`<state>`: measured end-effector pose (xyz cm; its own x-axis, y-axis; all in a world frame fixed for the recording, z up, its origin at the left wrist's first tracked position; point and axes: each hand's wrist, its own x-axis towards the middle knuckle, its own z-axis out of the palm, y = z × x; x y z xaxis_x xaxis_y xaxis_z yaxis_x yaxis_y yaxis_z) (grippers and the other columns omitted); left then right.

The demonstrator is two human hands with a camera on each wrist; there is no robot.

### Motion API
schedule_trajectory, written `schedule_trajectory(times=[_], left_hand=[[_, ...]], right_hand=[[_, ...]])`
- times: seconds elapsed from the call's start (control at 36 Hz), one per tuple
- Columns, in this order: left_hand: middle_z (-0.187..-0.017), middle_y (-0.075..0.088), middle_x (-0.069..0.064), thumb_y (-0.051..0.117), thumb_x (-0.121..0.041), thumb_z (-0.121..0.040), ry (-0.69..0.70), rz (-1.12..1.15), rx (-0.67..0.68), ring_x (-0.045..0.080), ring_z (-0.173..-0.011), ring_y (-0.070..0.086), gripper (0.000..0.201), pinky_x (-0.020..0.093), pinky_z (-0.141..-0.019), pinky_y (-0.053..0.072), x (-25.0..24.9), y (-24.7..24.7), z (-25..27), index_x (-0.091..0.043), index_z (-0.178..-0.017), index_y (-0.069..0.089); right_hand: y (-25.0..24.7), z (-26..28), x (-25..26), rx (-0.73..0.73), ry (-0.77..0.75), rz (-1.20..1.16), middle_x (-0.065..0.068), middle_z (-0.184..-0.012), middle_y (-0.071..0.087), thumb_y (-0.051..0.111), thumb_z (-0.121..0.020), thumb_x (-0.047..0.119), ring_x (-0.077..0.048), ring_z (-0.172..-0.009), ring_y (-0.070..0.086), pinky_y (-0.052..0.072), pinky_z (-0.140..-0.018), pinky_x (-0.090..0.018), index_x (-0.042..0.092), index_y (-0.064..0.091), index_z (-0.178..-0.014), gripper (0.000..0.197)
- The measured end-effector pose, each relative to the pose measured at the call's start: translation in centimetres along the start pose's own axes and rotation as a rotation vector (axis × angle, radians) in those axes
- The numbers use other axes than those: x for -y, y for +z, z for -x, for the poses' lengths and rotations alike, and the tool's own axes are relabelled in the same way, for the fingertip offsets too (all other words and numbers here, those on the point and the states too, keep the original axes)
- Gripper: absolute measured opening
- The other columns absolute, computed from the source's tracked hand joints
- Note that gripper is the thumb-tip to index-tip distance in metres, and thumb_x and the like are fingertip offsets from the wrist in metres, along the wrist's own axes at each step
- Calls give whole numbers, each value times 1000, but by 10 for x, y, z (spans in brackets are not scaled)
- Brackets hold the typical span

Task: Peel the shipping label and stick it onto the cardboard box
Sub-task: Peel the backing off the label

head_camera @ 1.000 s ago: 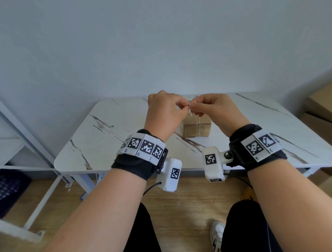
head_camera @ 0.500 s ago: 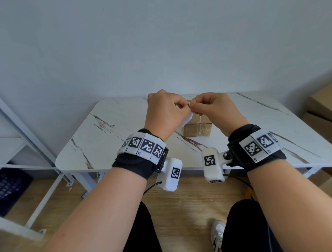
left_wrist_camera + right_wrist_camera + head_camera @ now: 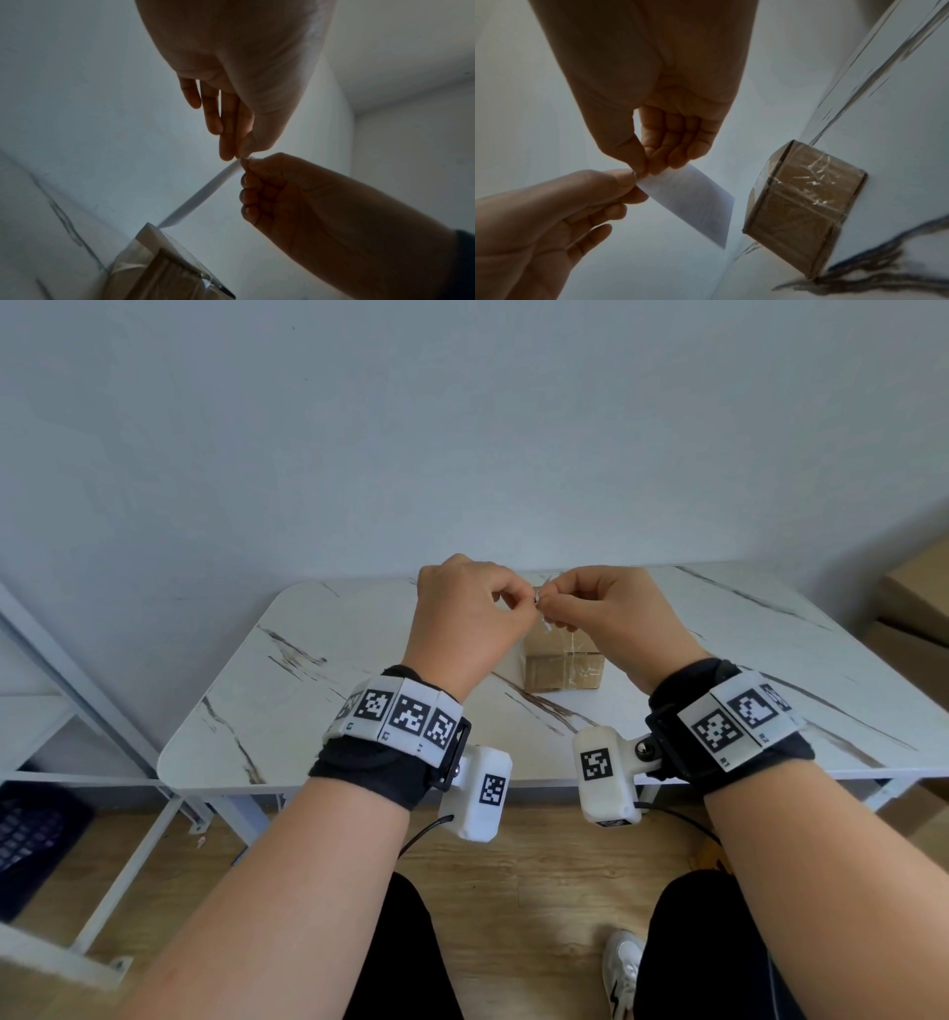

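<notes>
Now both hands pinch one corner of the shipping label (image 3: 690,203) above the cardboard box (image 3: 562,662) on the worktop (image 3: 287,690): left hand (image 3: 462,618) should hold steady while right hand (image 3: 606,613) peels slowly, avoiding a tear.

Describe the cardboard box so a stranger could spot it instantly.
Start at the white marble-patterned table against the wall. Near its middle, just beyond the raised hands, sits the cardboard box. It is the only brown thing on that table, small and wrapped in clear shiny tape.
</notes>
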<state>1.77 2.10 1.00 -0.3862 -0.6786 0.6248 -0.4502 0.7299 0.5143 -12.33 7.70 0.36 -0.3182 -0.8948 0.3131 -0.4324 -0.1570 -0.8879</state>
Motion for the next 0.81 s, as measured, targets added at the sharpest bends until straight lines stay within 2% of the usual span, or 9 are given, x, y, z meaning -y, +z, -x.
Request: schedule_trajectory(times=[0.08,0.17,0.31,0.5,0.64,0.81], left_hand=[[-70,72,-9,64,-26,-79,95,-118,-57,15,-82,60,13,34,-87,38,3,1,-1,-24,-70,74],[-68,70,-8,64,-26,-77,170,-190,-93,16,-78,60,12,31,-81,34,6,3,0,-23,-68,71],[-67,67,-8,64,-23,-76,253,-260,-124,17,-75,60,10,27,-78,29,8,5,2,-23,-68,69],[-65,67,-8,66,-19,-75,345,-354,-148,21,-72,61,9,29,-81,30,7,7,3,-20,-67,70],[-62,67,-6,67,-19,-75,405,-422,-127,21,-71,61,12,30,-84,32,8,8,2,-17,-64,71],[-59,66,-5,63,-17,-75,404,-416,-115,21,-68,61,16,30,-84,33,9,8,2,-15,-60,69]], right_hand=[[0,-2,0,-17,-3,0,-9,-74,68,68,-84,16,-11,-67,56,48,-71,-28,5,73,-81,13],[1,-3,1,-19,-12,-7,-11,-75,67,69,-84,18,-14,-67,56,48,-71,-30,2,73,-81,16],[1,-3,1,-15,-15,-18,-10,-73,66,68,-85,17,-13,-66,55,48,-71,-30,0,71,-80,18],[2,-1,1,-20,-10,-22,-9,-70,65,67,-84,16,-13,-66,55,48,-70,-30,0,71,-79,17],[2,-2,2,-25,-10,-19,-10,-70,64,68,-83,14,-13,-65,54,47,-69,-29,-5,70,-79,19],[2,-2,1,-10,-16,-9,-10,-71,65,69,-82,14,-10,-64,55,48,-69,-26,-4,71,-80,19]])
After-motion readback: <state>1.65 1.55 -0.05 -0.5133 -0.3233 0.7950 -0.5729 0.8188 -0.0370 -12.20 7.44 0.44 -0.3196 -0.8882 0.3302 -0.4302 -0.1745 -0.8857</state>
